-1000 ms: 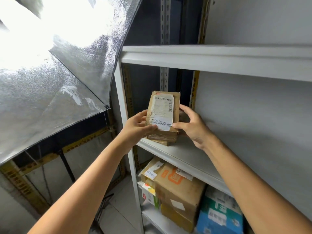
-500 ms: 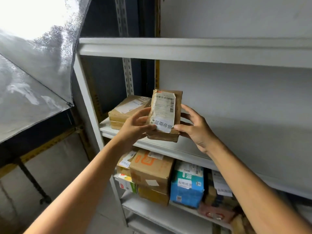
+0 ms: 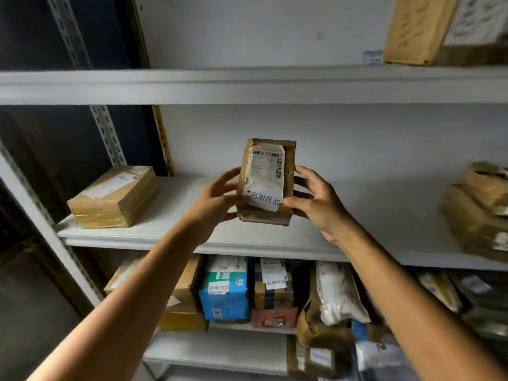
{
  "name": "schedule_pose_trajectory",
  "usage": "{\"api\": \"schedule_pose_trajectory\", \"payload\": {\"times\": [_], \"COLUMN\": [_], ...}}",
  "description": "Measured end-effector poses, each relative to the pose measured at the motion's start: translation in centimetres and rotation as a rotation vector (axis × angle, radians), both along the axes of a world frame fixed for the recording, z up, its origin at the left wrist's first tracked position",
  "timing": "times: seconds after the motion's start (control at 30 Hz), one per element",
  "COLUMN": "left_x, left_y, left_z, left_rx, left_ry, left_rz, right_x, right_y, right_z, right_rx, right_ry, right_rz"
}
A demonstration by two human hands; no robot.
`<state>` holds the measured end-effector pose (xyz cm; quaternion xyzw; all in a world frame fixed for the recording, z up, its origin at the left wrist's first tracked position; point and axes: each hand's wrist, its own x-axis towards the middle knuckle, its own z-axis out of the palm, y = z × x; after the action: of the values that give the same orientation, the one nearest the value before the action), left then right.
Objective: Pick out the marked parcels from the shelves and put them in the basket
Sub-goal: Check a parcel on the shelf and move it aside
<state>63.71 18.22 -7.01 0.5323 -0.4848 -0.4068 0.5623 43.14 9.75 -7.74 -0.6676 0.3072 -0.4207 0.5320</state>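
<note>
A small brown parcel (image 3: 266,171) with a barcode label and a white marked slip stands upright in front of the middle shelf (image 3: 192,237). My left hand (image 3: 217,199) grips its left side and lower corner. On the right side and lower corner, my right hand (image 3: 316,202) holds it with curled fingers. On the shelf below, a blue box (image 3: 224,295) and a brown box (image 3: 273,287) each carry a similar white slip. No basket is in view.
A flat brown box (image 3: 115,196) lies at the left end of the middle shelf, and brown parcels (image 3: 478,210) sit at its right end. Another brown parcel (image 3: 439,28) rests on the top shelf. The lower shelf is packed with boxes and bags (image 3: 338,295).
The view has swung right along the shelf unit. Both hands still hold the same parcel upright, now farther right along the middle shelf; the silver reflector has left the frame.
</note>
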Motion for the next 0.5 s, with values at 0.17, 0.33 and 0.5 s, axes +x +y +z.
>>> {"api": "schedule_pose_trajectory", "payload": {"times": [0.17,0.33,0.5], "left_x": [-7.3,-14.2,-19.5], "left_y": [-2.5,-4.9,-7.5], "left_z": [-0.1,-0.1,0.2], "left_rx": [-0.012,-0.021,-0.034], "left_ry": [0.015,0.020,-0.014], "left_rz": [-0.090,-0.196,-0.359], "right_x": [-8.3,-15.6,-21.6], "right_y": [-0.5,-0.6,-0.2], "right_z": [0.4,0.4,0.3], "right_rx": [-0.003,0.006,0.005], "right_ry": [0.004,0.002,0.021], "right_rz": [-0.105,-0.251,-0.402]}}
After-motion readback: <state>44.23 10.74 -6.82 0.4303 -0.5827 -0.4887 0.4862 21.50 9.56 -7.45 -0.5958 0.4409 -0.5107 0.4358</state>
